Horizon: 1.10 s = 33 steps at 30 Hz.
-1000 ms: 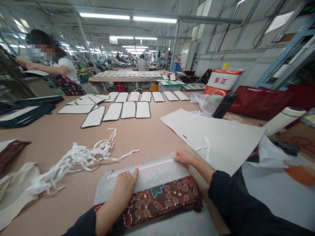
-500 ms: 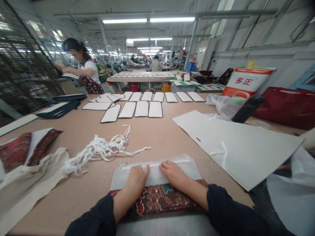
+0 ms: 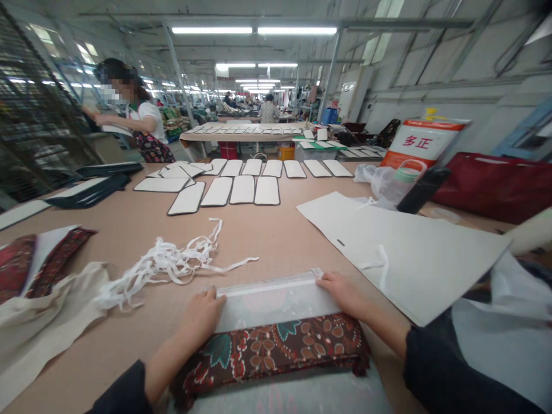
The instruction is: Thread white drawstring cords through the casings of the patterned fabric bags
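Observation:
A translucent plastic sheet (image 3: pixel 267 305) lies on the table in front of me, with a white strip along its far edge and faint pink patches showing in it. Across its middle runs a folded band of brown floral fabric (image 3: pixel 276 345) with red, teal and tan motifs. My left hand (image 3: pixel 202 316) is closed at the sheet's far left corner, thumb towards the strip. At the far right corner my right hand (image 3: pixel 345 293) pinches the edge between thumb and fingers. More of the sheet shows below the fabric.
Tangled white tapes (image 3: pixel 164 261), beige cloth (image 3: pixel 56 322) and floral pieces (image 3: pixel 56 261) lie left. A big white board (image 3: pixel 401 247) lies right. Dark-edged white panels (image 3: pixel 241 190) line the back. Behind stand a canister (image 3: pixel 422 144), a red bag (image 3: pixel 487 184) and a co-worker (image 3: pixel 144 121) at left.
My hands have moved apart from the middle of the white strip to the sheet's two far corners. More of the floral fabric is uncovered. The view has shifted slightly.

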{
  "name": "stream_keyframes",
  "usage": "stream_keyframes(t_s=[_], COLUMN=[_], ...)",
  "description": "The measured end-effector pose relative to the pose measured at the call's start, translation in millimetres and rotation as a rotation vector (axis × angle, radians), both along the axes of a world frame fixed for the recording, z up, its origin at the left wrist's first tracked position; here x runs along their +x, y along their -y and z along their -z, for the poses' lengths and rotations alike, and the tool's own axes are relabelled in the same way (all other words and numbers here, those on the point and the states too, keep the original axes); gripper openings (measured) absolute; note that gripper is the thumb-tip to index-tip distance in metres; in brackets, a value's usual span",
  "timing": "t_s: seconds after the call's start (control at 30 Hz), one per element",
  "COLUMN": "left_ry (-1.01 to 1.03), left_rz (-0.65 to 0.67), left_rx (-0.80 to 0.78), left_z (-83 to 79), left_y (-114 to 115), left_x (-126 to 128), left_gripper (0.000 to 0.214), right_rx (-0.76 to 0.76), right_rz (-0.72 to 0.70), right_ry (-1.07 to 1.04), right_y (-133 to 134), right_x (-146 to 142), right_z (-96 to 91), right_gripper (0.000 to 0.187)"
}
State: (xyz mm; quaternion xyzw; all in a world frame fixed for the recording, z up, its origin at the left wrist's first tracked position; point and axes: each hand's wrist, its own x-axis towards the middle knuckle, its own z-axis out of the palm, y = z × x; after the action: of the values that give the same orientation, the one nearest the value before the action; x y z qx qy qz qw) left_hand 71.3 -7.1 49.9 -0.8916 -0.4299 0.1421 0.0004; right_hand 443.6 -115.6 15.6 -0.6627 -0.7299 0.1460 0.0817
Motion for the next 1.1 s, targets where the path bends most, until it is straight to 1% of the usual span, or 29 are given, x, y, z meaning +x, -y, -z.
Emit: stream_keyframes(t_s=[0.07,0.13,0.23,0.27,0.4,0.47,0.53,0.6,0.67,0.7,0.77,0.8,0.87,0.93,1.03,1.1], left_ry=[-0.019,-0.010,0.069,0.122,0.246,0.324,0.398,0.454,0.494,0.506,0.511,0.505,0.484,0.470,0.464,0.441], left_rz=[0.008,0.040,0.137,0.188,0.269,0.283,0.283,0.286,0.279,0.264,0.209,0.176,0.128,0.130,0.200,0.245], left_rx=[-0.021,-0.031,-0.100,-0.127,-0.188,-0.197,-0.177,-0.149,-0.141,-0.145,-0.165,-0.178,-0.199,-0.191,-0.116,-0.045], left_z=[-8.4,-15.6,-18.0,-16.1,-0.3,8.1,14.8,19.5,22.5,23.6,25.5,26.4,28.6,31.2,34.5,36.4], left_y=[-10,-17,-19,-18,-9,-3,1,4,6,7,8,9,10,13,19,24], left_x=[11,30,73,91,159,184,201,212,220,224,230,233,239,242,244,243], left_gripper=[0.029,0.027,0.022,0.022,0.021,0.022,0.025,0.029,0.030,0.030,0.028,0.026,0.023,0.021,0.021,0.023], right_rx=[-0.032,-0.051,-0.048,-0.054,-0.095,-0.048,0.030,0.082,0.107,0.120,0.142,0.147,0.142,0.144,0.216,0.289], right_rz=[0.062,0.136,0.204,0.211,0.244,0.266,0.288,0.304,0.324,0.333,0.345,0.351,0.368,0.393,0.408,0.381], right_ry=[-0.073,-0.082,0.011,0.033,0.026,0.005,-0.046,-0.166,-0.352,-0.455,-0.619,-0.662,-0.675,-0.636,-0.541,-0.439], right_y=[-8,-14,-18,-19,-17,-12,-6,-3,-4,-7,-16,-20,-29,-33,-33,-30], right_x=[6,12,15,14,9,7,6,8,11,13,16,18,19,19,17,17], right_z=[-1.7,-0.1,5.4,6.8,4.6,0.8,-2.0,-1.5,3.1,7.0,16.5,21.6,31.2,38.9,45.6,46.4], right_gripper=[0.026,0.021,0.015,0.015,0.014,0.013,0.012,0.009,0.005,0.005,0.017,0.023,0.030,0.032,0.028,0.022])
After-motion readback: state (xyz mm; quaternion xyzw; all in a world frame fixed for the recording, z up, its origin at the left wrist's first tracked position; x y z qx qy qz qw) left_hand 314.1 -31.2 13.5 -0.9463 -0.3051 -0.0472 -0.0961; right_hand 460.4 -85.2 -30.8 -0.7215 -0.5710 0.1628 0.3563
